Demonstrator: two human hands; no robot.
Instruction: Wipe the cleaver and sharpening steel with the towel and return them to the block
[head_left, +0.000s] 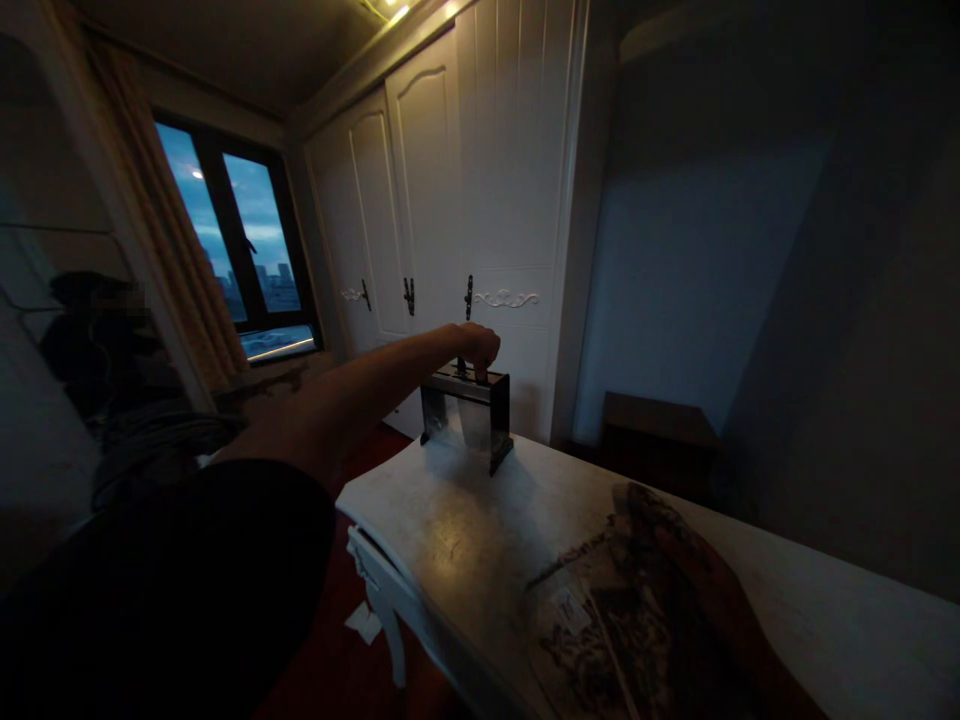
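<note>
My left hand point(478, 345) reaches out over the far end of the white table point(405, 500). Its fingers are closed at the top of a box with a black frame and pale, shiny sides point(461, 420), which stands upright on the tabletop. What exactly the fingers grip there is partly hidden. Close to me on the right, my right hand point(697, 560) is in deep shadow, closed on a dark, patterned bag-like thing point(592, 640). A small white label point(571, 610) shows on it. The dimness hides most of its shape.
White wardrobe doors point(420, 200) rise behind the table. A brown low cabinet point(660, 420) stands by the right wall. To the left are a window point(262, 240), a curtain point(165, 220) and a dark figure point(90, 340). White paper point(364, 622) lies on the red floor.
</note>
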